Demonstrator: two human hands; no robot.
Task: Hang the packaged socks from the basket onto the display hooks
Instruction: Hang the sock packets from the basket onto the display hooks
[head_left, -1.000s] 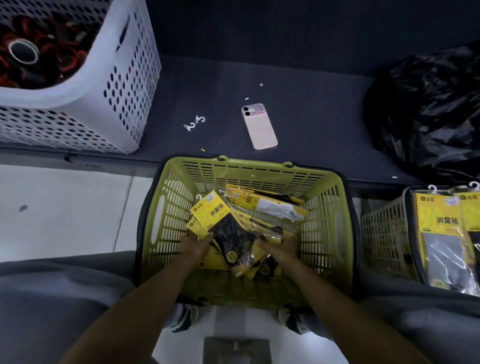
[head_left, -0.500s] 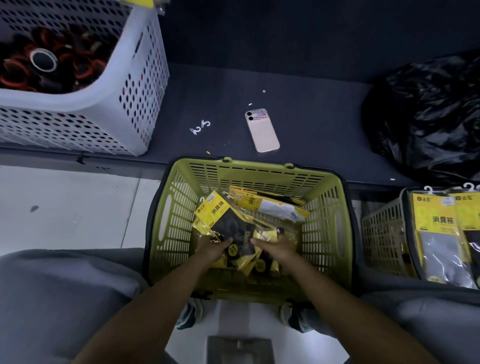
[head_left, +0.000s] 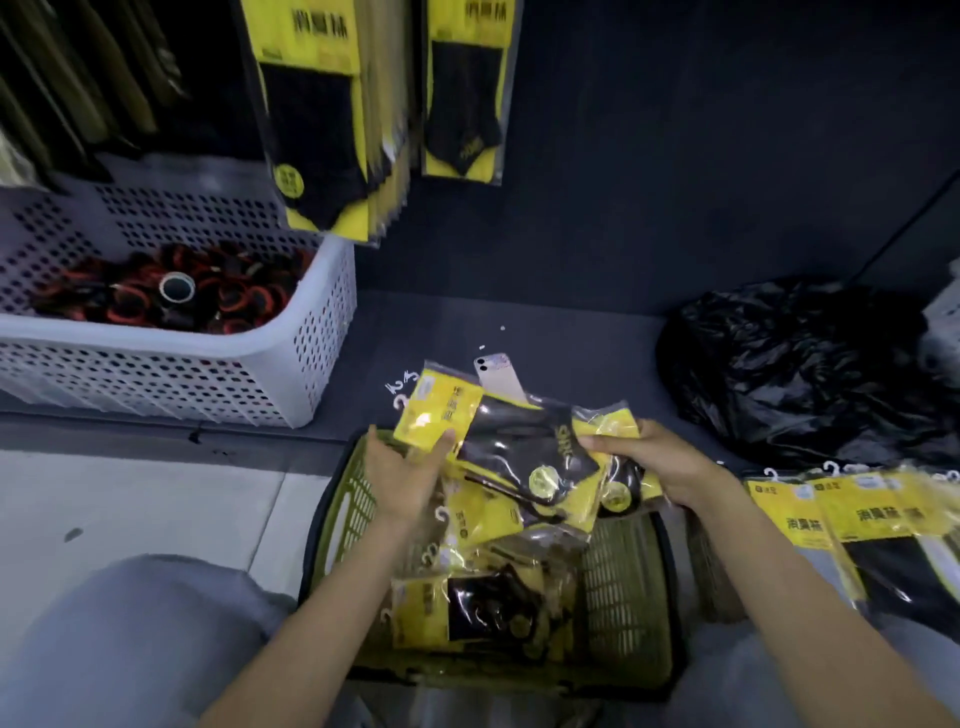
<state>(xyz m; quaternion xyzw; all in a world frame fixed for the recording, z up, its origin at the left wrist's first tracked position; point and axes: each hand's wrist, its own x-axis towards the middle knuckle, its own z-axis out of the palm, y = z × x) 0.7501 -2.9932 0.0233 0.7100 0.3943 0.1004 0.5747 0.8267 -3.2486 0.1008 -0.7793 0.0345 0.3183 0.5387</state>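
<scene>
Dark shelf (head_left: 571, 353), sock pack (head_left: 514, 447) lying crosswise, hook (head_left: 400, 404) left

A: Basket (head_left: 626, 587) position?
B: Between the person's knees (head_left: 130, 639), packs (head_left: 467, 608) inside. Sock bundle (head_left: 519, 452) above its far rim, phone (head_left: 498, 371) behind that.
A: Sides?
B: Crate (head_left: 182, 364) left on the shelf (head_left: 571, 332), hung packs (head_left: 311, 130) above it. Bag (head_left: 805, 364) right, same shelf.

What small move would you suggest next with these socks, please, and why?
Probably slide the top pack free with the left hand: it and the right hand grip a bundle above the basket, and that pack's hook points toward the hung packs.
</scene>
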